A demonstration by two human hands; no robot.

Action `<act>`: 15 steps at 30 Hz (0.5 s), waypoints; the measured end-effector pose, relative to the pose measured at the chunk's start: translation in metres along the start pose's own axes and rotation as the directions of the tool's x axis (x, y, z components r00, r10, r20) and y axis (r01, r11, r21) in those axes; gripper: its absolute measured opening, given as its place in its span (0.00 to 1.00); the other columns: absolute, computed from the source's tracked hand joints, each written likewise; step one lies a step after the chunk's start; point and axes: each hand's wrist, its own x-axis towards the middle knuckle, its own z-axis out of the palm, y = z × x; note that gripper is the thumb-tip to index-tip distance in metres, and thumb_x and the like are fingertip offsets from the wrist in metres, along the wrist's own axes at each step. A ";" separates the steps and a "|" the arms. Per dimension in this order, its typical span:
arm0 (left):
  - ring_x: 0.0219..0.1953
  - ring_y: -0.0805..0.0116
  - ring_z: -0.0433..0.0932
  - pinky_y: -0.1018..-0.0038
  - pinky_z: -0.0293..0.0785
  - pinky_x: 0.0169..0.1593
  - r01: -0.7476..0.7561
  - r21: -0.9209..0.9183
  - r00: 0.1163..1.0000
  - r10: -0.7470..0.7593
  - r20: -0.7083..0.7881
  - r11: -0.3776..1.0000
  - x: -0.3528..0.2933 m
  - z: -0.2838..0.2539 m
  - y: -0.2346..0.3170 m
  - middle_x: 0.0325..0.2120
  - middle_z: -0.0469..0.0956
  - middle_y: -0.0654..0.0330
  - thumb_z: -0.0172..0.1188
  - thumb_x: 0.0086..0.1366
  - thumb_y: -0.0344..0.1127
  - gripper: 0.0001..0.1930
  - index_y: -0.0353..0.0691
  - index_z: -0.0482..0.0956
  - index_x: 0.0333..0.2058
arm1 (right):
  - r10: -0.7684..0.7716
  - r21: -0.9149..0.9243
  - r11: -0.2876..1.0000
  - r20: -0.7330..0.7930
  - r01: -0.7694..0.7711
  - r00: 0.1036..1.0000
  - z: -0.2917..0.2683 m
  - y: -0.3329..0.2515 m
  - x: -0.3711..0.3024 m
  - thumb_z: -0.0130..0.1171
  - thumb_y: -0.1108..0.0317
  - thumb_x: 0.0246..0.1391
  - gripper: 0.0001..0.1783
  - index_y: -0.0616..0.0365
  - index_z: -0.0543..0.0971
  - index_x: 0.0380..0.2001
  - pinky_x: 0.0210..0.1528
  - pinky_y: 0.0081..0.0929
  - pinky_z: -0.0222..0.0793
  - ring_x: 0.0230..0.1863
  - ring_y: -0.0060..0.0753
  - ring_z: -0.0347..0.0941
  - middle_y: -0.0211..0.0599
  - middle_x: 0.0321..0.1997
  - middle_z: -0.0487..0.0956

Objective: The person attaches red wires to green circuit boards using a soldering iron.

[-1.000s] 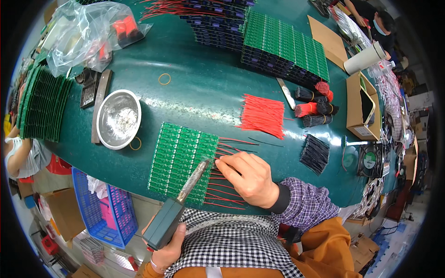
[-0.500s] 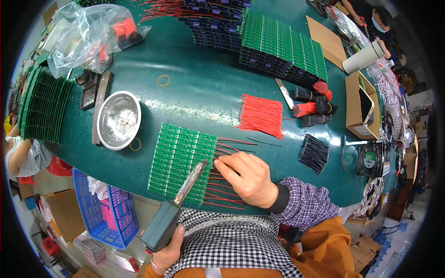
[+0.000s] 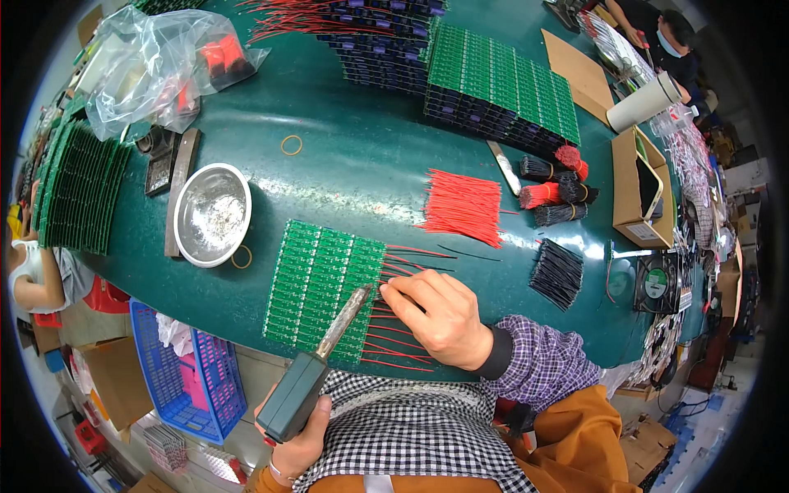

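Clamping soldering iron [image 3: 297, 388] in left grip [image 3: 302, 444], right grip [image 3: 441, 319] together at circuit-board panel [image 3: 320, 283], green label [image 3: 656, 284] on fan [image 3: 657, 303]

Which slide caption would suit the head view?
Left hand holding a dark-green, metal-tipped tool over a rectangular green circuit panel, right hand among thin red wires.

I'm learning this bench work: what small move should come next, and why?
I'd probably hold the right hand still and press the soldering iron lightly to the circuit board: the left hand aims the iron's tip at the board's right edge, close to the right hand, and red wires stick out along that edge.
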 end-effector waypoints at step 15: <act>0.26 0.57 0.81 0.65 0.75 0.32 0.127 -0.075 0.991 -0.130 -0.037 0.989 0.010 0.006 0.015 0.28 0.81 0.54 0.73 0.58 0.27 0.10 0.31 0.85 0.38 | 0.007 0.006 1.000 0.009 -0.007 1.000 0.000 0.000 0.000 0.65 0.72 0.43 0.20 0.65 0.85 0.43 0.34 0.29 0.77 0.36 0.35 0.81 0.39 0.41 0.84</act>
